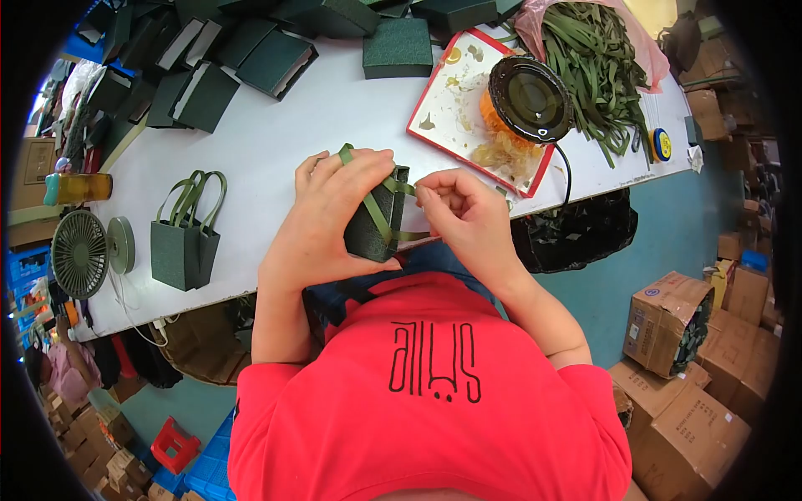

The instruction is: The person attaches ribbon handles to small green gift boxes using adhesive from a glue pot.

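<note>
A small dark green paper gift bag (365,232) lies tilted at the table's front edge, close to my body. My left hand (322,217) is wrapped round it, fingers over the top and thumb along the near side. A flat olive-green ribbon (375,212) crosses the bag and runs out to the right. My right hand (469,219) is closed in a pinch on the ribbon beside the bag's open end; its fingertips partly hide the ribbon's end. To the left, dark green gift bags (180,253) with ribbon handles stand together.
A glue pot (530,100) sits on a red-edged, glue-stained board (443,104). A pile of green ribbons (595,71) lies in pink plastic at the back right. Many dark green bags (205,96) fill the back left. A small fan (81,254) stands at left. Cartons (668,321) are on the floor.
</note>
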A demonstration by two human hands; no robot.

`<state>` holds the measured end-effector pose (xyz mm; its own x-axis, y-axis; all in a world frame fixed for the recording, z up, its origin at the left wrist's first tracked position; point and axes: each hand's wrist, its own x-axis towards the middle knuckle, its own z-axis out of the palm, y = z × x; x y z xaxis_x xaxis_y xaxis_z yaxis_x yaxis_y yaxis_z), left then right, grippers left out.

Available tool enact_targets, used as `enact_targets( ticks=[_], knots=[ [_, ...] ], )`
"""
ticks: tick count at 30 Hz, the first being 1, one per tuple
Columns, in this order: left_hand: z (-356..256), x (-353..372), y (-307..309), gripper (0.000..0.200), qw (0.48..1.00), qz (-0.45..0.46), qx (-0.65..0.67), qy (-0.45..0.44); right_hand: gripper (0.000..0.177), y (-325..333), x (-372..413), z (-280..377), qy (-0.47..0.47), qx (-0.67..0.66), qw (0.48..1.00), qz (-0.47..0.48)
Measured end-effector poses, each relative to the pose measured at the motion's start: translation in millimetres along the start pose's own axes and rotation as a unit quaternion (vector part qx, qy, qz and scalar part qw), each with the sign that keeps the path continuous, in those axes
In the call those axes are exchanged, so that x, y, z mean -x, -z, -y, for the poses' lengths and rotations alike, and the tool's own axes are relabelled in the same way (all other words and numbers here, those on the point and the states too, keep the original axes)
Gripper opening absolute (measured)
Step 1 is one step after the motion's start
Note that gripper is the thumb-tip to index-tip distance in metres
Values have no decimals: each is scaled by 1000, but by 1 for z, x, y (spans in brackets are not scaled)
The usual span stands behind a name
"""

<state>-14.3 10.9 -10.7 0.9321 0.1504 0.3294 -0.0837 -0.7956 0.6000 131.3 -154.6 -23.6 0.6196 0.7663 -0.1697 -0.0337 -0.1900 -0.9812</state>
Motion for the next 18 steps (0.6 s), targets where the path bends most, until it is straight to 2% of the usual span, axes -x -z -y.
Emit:
enact_targets(
  ticks=[4, 10, 18],
  knots=[
    [-4, -1, -2, 100, 1000, 9, -18, 3, 16, -2, -5, 2, 5, 70, 997, 14],
    [-10, -4, -5, 98, 998, 43, -36, 7, 16, -1, -8, -2, 4, 87, 996, 26],
    [-8, -3, -6, 99, 998, 37, -41, 15, 13, 5, -3, 1, -32, 26, 999, 33]
  ],
)
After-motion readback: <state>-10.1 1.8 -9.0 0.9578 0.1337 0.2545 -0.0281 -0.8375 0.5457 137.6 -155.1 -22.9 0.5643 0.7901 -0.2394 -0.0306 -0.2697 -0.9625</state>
